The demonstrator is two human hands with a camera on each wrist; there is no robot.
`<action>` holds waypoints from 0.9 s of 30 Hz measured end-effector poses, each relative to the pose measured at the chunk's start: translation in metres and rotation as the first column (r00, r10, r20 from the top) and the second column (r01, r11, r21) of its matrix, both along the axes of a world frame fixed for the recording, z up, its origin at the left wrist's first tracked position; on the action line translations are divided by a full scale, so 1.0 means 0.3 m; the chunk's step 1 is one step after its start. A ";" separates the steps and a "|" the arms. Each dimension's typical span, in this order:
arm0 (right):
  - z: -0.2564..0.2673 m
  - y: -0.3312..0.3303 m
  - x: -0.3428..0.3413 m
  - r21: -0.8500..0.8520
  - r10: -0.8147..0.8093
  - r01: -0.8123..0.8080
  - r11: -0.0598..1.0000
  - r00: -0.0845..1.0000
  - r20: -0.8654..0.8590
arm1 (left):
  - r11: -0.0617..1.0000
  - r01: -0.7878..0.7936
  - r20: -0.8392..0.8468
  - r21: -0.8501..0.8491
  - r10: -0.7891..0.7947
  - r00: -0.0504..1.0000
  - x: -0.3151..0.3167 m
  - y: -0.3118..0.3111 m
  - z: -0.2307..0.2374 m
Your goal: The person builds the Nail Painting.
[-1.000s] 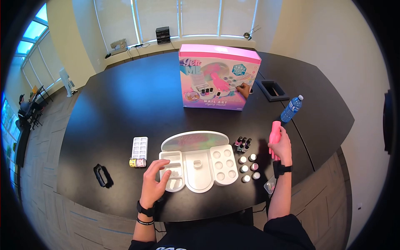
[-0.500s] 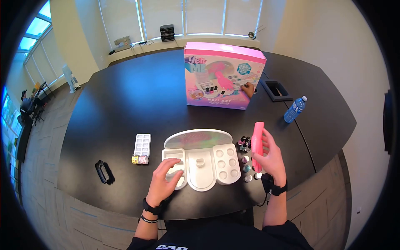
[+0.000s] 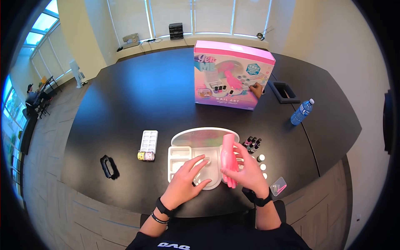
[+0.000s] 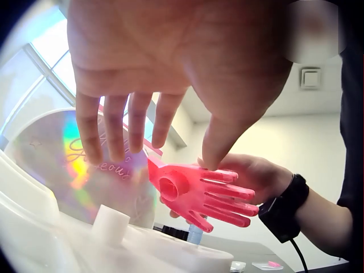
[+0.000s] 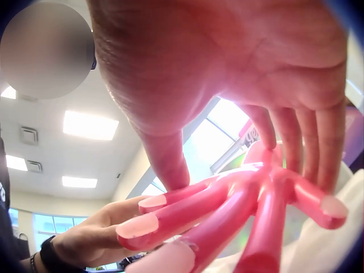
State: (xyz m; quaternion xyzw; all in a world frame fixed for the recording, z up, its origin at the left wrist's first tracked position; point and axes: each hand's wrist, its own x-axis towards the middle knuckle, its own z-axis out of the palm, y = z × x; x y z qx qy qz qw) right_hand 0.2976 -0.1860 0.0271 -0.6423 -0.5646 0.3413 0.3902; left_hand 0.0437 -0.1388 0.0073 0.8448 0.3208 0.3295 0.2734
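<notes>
My right hand (image 3: 249,175) grips a pink plastic model hand (image 3: 228,160) by its sides, above the right part of a white nail-art tray (image 3: 214,181). Its fingers point toward me, with pale nails (image 5: 139,226). In the left wrist view, a round socket (image 4: 172,186) shows on its underside. My left hand (image 3: 183,185) hovers over the tray's middle, fingers spread and holding nothing. Near those fingertips stands the tray's short white post (image 4: 111,226). The shiny back panel (image 4: 62,159) rises behind. My right hand and the model hand hide most of the tray's round wells.
Nail polish bottles (image 3: 252,143) and white-lidded jars (image 3: 262,167) stand right of the tray, near a clear case (image 3: 278,186). Leftward lie a white palette (image 3: 149,141), tape rolls (image 3: 146,156) and a black band (image 3: 107,167). Behind are a pink box (image 3: 233,77) and water bottle (image 3: 302,111).
My right hand has lifted the model hand off the table's right side and carried it left over the tray. My left hand has shifted right, from the left compartments to the middle.
</notes>
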 end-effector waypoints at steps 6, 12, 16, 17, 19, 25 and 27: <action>0.004 0.001 -0.077 0.023 0.074 -0.074 0.997 0.997 0.007 | 0.996 0.092 -0.010 -0.011 -0.092 0.996 0.037 -0.002 -0.002; -0.024 0.015 -0.096 0.043 0.075 -0.076 0.996 0.997 0.024 | 0.990 0.141 -0.013 0.025 -0.141 0.990 0.024 0.017 -0.012; -0.046 0.029 -0.110 0.096 0.087 -0.090 0.991 0.995 0.041 | 0.990 0.136 -0.007 0.018 -0.136 0.991 0.012 0.022 -0.015; -0.042 0.029 -0.115 0.096 0.088 -0.092 0.991 0.995 0.040 | 0.991 0.135 -0.007 0.018 -0.135 0.991 0.009 0.023 -0.014; -0.032 0.026 -0.127 0.116 0.071 -0.082 0.990 0.993 0.097 | 0.991 0.131 -0.021 0.000 -0.131 0.991 0.003 0.026 -0.010; -0.054 0.031 -0.134 0.202 0.065 -0.105 0.974 0.979 0.194 | 0.991 0.126 -0.077 -0.038 -0.129 0.989 -0.031 0.031 -0.005; -0.079 0.032 -0.138 0.225 0.061 -0.108 0.968 0.976 0.207 | 0.991 0.127 -0.110 -0.032 -0.130 0.985 -0.047 0.035 -0.030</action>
